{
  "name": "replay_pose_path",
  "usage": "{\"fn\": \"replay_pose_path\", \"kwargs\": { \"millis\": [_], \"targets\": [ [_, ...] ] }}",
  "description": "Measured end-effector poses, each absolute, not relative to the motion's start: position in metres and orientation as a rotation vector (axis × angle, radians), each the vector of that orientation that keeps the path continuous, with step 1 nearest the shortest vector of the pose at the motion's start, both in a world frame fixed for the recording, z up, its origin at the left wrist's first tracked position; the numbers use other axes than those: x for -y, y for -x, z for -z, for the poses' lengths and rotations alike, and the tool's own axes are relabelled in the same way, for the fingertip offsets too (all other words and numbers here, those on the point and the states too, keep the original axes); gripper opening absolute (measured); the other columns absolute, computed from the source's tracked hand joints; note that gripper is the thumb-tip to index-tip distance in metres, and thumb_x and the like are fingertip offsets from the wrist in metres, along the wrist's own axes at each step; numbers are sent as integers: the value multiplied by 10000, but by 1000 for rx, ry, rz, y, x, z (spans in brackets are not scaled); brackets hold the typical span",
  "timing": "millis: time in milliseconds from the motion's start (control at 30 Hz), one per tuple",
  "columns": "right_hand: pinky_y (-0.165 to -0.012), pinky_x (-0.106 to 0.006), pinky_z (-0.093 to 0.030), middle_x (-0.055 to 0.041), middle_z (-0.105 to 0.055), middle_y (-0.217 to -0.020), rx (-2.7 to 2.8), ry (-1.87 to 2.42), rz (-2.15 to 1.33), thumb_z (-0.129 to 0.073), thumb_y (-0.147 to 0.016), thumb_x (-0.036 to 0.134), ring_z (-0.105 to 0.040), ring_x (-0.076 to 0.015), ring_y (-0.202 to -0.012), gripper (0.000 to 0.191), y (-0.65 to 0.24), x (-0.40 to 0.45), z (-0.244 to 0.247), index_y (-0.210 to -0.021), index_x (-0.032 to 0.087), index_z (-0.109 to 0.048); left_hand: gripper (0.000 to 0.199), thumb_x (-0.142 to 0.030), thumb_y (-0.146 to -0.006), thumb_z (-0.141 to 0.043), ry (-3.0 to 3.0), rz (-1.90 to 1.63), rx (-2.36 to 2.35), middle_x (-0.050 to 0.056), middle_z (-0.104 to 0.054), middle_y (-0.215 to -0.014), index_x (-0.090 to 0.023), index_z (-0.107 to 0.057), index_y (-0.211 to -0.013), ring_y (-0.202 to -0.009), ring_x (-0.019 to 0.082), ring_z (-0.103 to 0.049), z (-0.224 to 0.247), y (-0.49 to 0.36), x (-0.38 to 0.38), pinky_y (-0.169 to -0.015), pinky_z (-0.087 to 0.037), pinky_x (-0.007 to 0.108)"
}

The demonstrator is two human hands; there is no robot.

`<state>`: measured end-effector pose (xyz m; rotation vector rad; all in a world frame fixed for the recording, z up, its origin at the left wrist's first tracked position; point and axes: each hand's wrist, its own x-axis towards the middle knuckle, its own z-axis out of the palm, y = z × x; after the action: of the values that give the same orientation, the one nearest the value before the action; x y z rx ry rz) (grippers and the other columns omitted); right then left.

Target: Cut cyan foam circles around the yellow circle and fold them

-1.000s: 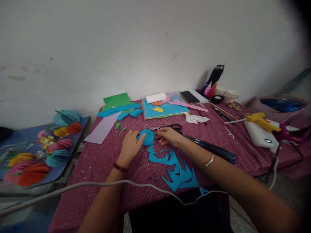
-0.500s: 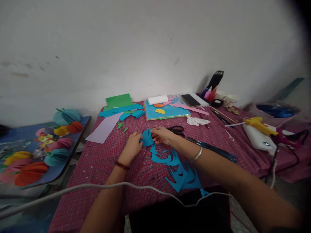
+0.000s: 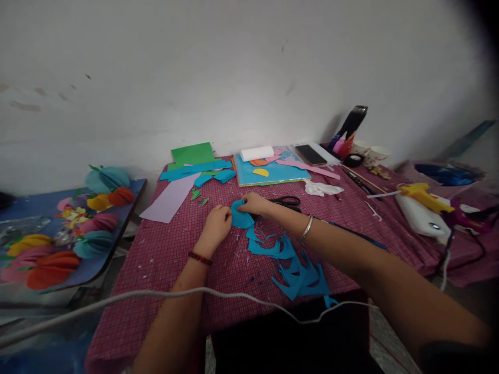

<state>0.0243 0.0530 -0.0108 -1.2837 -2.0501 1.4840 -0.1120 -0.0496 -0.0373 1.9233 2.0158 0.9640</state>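
Observation:
A small stack of blue paper pieces is held between my hands over the red checked cloth. My left hand has its fingers closed at the stack's left edge. From the upper right, my right hand pinches the same blue paper. Blue paper offcuts lie just right of and below the hands. Black-handled scissors rest behind my right wrist, partly hidden.
A white cable crosses in front of my forearms. Colored paper sheets lie at the back. A yellow glue gun is at right, and paper pumpkins sit on a blue table at left.
My right hand has shifted its fingers onto the top of the blue paper, which now shows more of its face. The whole view has shifted slightly.

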Motion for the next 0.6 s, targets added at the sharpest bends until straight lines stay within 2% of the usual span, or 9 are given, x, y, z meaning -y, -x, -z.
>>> {"fn": "replay_pose_path", "kwargs": {
  "millis": [100, 167, 233, 267, 333, 400, 500, 600],
  "targets": [
    [-386, -176, -282, 88, -400, -415, 1941, 1182, -1615, -613, -765, 189, -358, -62, -378, 157, -28, -53, 8, -656, 171, -502, 177, -280, -836, -467, -1609, -1307, -2018, 51, -599, -777, -172, -585, -761, -757, 182, -539, 34, 114, 47, -740, -438, 332],
    [-411, -166, -365, 74, -468, -481, 1847, 1105, -1689, -544, -828, 214, -422, -64, -399, 91, -29, -52, 5, -762, 179, -493, 287, -416, -849, -451, -1254, -1545, -1789, 54, -617, -812, -163, -586, -840, -748, 172, -561, 31, 113, 46, -702, -458, 315],
    [-490, -179, -459, 45, -557, -585, 1775, 1031, -1744, -507, -849, 197, -522, -71, -475, 32, -30, -48, 4, -864, 184, -481, 378, -504, -831, -453, -1011, -1601, -1498, 55, -626, -856, -162, -573, -938, -730, 162, -579, 29, 110, 46, -665, -474, 302],
    [-531, -195, -491, 30, -592, -639, 1748, 1001, -1771, -503, -846, 185, -561, -77, -518, 63, -31, -46, 5, -902, 187, -474, 395, -510, -806, -495, -958, -1588, -1398, 53, -626, -876, -163, -563, -981, -718, 156, -581, 29, 109, 46, -653, -476, 297],
    [-570, -227, -519, 16, -625, -710, 1765, 939, -1762, -514, -828, 178, -599, -91, -569, 109, -31, -42, 10, -927, 189, -471, 389, -428, -716, -636, -1003, -1534, -1368, 28, -622, -852, -159, -569, -988, -672, 136, -559, 29, 107, 47, -633, -461, 274],
    [-569, -236, -510, 22, -619, -715, 1852, 875, -1662, -539, -797, 183, -591, -97, -573, 100, -31, -41, 18, -883, 183, -489, 278, -288, -650, -689, -1198, -1464, -1537, -14, -589, -735, -149, -598, -874, -615, 114, -505, 29, 108, 49, -601, -416, 243],
    [-572, -220, -448, 50, -548, -627, 1982, 792, -1453, -591, -721, 151, -528, -97, -566, 72, -32, -44, 28, -763, 167, -534, 29, -185, -706, -575, -1586, -1303, -1842, -42, -497, -607, -157, -578, -705, -581, 109, -445, 27, 116, 52, -571, -352, 233],
    [-616, -225, -393, 45, -528, -652, 2056, 714, -1270, -609, -663, 95, -498, -114, -643, 92, -33, -46, 29, -721, 164, -591, 107, -152, -759, -484, -1865, -1176, -1941, -19, -529, -665, -175, -585, -732, -642, 134, -483, 23, 123, 54, -606, -367, 253]
  ]
}}
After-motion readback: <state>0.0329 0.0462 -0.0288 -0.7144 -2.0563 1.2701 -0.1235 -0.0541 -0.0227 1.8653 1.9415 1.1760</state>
